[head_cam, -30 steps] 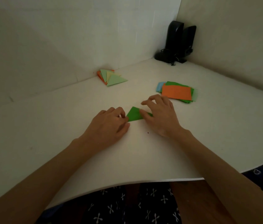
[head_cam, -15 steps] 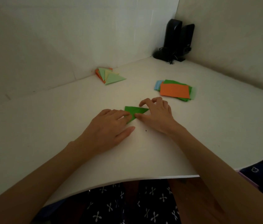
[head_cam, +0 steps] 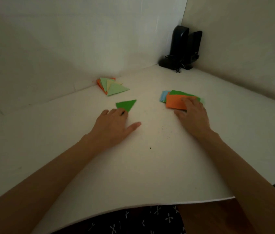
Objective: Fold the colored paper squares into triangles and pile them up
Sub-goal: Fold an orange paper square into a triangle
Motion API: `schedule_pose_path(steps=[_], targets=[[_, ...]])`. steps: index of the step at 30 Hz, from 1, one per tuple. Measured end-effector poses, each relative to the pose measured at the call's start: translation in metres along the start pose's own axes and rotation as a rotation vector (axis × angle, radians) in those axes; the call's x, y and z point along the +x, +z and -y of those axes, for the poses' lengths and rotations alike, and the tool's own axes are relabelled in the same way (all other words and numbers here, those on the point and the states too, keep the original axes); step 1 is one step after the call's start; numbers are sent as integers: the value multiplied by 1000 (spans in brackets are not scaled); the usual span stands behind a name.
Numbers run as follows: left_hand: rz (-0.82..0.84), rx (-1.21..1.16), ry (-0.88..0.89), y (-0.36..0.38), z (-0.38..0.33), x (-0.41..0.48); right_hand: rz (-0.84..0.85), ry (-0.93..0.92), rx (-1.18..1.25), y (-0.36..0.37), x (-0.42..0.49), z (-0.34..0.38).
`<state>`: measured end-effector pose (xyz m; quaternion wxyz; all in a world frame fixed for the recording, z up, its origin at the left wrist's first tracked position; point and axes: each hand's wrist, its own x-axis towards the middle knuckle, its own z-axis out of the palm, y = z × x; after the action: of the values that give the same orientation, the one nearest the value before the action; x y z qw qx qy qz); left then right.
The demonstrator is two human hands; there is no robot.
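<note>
paper squares (head_cam: 175, 103) sit in a loose stack on the right of a white table (head_cam: 150, 166), an orange sheet on top, with green and pale blue edges showing from under it at the far and left sides. the right hand (head_cam: 192, 115) rests its relaxed fingers flat on the orange sheet, thumb on the table at the sheet's near edge, gripping nothing. left of centre lies a dark green triangle (head_cam: 127, 105), already folded, flat on the table, one point aimed right. the left hand (head_cam: 114, 125) is spread flat and unclenched, fingertips touching the triangle's near corner, thumb stretched out to the right. beyond it, a pile of folded triangles (head_cam: 113, 86) in light green, yellow and orange fans out against the foot of the back wall. bare table separates the green triangle from that pile and from the stack. a wide bare stretch runs between the forearms to the table's curved near edge. black speakers (head_cam: 184, 48) stand in the far corner where two walls meet.
</note>
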<state>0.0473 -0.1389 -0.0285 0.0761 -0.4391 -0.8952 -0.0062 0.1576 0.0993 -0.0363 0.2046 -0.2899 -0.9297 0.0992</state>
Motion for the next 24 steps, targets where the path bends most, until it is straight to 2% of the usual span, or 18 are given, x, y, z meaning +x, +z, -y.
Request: schedule_pose_path(steps=[2, 5, 10, 13, 15, 16, 17, 19, 21, 24], targets=[[0, -14, -85, 7, 7, 26, 35, 0, -23, 4, 8, -1], [36, -85, -194, 15, 18, 57, -23, -86, -117, 10, 9, 3], [11, -97, -232, 19, 26, 70, -106, -148, -202, 12, 9, 6], [-208, -179, -152, 15, 23, 59, -287, -263, -220, 9, 7, 16], [-391, -453, -114, 6, 15, 45, -403, -320, -188, 3, 4, 27], [-411, -682, -149, -1, 8, 36, -458, -373, -152, 0, 3, 33], [-331, -963, -216, -9, -1, 26, -505, -446, -100, -4, 1, 41], [-39, -1638, -380, -21, -17, 9, -533, -643, 3, -9, -6, 61], [142, -2087, -537, -23, -19, -2, -519, -840, 24, -10, -16, 84], [70, -2400, -607, -17, -5, -14, -443, -1000, -22, 0, -27, 108]])
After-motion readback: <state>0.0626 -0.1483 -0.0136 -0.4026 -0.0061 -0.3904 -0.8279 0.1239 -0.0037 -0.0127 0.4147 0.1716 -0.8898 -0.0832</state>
